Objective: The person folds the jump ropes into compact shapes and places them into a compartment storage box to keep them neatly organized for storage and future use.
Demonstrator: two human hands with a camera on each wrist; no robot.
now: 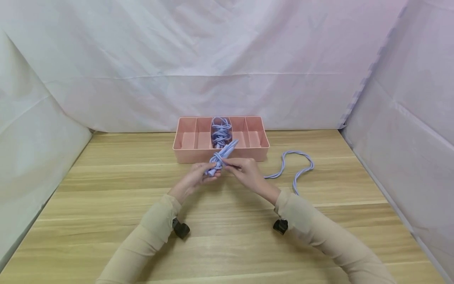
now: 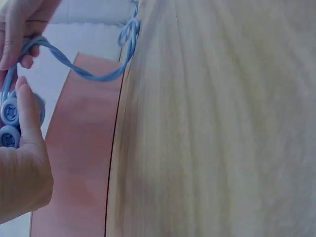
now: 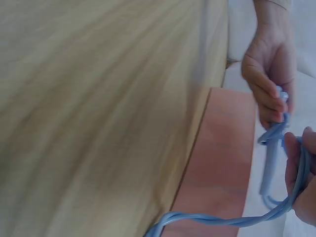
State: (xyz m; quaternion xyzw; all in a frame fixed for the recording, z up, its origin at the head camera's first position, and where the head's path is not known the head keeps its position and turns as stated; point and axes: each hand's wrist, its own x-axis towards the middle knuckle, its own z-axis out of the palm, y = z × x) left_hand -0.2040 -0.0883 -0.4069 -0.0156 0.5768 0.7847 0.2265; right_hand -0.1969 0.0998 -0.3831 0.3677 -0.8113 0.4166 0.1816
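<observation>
My beige fabric sleeves [image 1: 142,232] lie nearest, cut off at the near edge, with a small black device [image 1: 181,230] at each wrist. My left hand [image 1: 194,178] is closed around a pair of light-blue plastic handles [image 2: 10,112], thumb pressed over them; my palm hides how they sit. My right hand [image 1: 246,170] pinches the light-blue twisted cord [image 1: 294,152] looped about the handles; I cannot make out how its other fingers curl. This bundle is held just near of the pink plastic five-compartment tray [image 1: 195,156], its far tips covering part of the front rim. The cord's loose length spreads right on the wood-grain table [image 1: 106,197], vanishing behind my right hand and forearm. Another tangled light-blue cord [image 1: 221,132] fills the tray's middle compartment, its lower part hidden.
</observation>
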